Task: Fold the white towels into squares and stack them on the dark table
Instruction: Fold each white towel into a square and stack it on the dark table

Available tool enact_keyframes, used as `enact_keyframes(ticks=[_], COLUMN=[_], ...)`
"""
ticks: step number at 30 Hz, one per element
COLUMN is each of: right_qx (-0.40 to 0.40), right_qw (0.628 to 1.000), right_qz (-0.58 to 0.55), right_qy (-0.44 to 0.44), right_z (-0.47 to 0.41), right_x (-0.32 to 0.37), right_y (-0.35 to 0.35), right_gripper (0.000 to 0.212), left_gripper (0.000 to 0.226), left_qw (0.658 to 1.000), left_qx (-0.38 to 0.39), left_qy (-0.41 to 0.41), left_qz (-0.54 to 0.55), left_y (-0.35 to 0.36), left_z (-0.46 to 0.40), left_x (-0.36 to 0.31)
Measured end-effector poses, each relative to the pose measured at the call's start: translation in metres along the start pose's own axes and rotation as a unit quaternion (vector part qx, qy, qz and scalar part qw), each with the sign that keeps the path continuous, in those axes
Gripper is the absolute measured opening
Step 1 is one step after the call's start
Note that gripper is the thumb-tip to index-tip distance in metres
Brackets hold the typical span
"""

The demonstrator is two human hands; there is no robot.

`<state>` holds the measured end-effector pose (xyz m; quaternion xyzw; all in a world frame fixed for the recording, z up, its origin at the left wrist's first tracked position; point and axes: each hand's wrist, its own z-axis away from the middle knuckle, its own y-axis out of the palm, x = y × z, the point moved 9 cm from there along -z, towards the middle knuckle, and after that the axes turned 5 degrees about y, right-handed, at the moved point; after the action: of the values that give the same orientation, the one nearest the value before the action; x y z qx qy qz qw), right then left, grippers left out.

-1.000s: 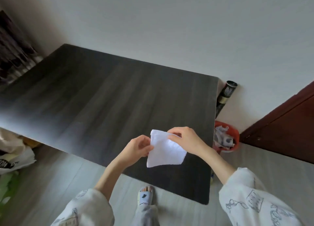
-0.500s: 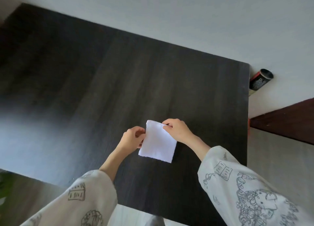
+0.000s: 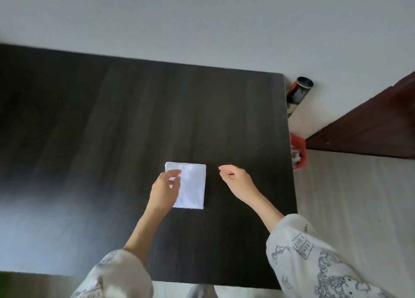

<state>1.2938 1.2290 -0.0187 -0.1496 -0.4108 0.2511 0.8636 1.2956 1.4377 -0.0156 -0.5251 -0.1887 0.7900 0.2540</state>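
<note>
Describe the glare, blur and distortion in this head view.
Head view: pale glare washes out the dark table at its left near part; the white towel is overexposed, its texture faint; both hands look soft; the wide angle bends the table's far edge.

there was one view only, a wide-angle camera worn on the head. it looked forward and steeply down over the table (image 3: 134,122), close enough that both forearms came in from the bottom edge and the hands sat near mid-frame. the table's far edge met the wall (image 3: 202,17) in the upper third (straight lines bowed a little toward the corners). at the right the frame took in a strip of floor (image 3: 359,196). no second view shared the scene.
</note>
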Motion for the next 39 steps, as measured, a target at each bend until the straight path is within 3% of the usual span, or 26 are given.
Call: enact_keyframes(ticks=[8,14,18,23,29,34,39], right_qx=[-0.078,-0.186,-0.268,-0.380,-0.485,-0.541,-0.587], right_qw=[0.977,0.936,0.886,0.802,0.689,0.620,0.576], right_qz=[-0.187,-0.290,-0.359,-0.433,-0.500,-0.520,-0.504], right_qy=[0.058,0.073,0.118,0.158,0.200,0.230,0.262], right_z=[0.144,0.281,0.380,0.492,0.599,0.670,0.745], right_x=[-0.166,-0.310,-0.415,-0.533,-0.652,-0.744,-0.840], right_y=[-0.068,-0.143,-0.186,-0.220,-0.243,-0.279,-0.352], right_gripper=[0.027,0.018,0.018,0.019,0.019,0.018,0.020], left_gripper=[0.022,0.021,0.018,0.017,0.015,0.015,0.016], left_qw=[0.982,0.941,0.904,0.821,0.720,0.647,0.596], left_qx=[0.161,0.275,0.347,0.467,0.559,0.618,0.651], left_qy=[0.091,0.180,0.233,0.306,0.377,0.407,0.431], left_qz=[-0.034,-0.086,-0.091,-0.117,-0.162,-0.184,-0.187], left_y=[0.149,0.296,0.403,0.529,0.659,0.769,0.891], left_z=[0.107,0.225,0.320,0.439,0.561,0.648,0.737], left_x=[-0.075,-0.146,-0.202,-0.266,-0.315,-0.345,-0.405])
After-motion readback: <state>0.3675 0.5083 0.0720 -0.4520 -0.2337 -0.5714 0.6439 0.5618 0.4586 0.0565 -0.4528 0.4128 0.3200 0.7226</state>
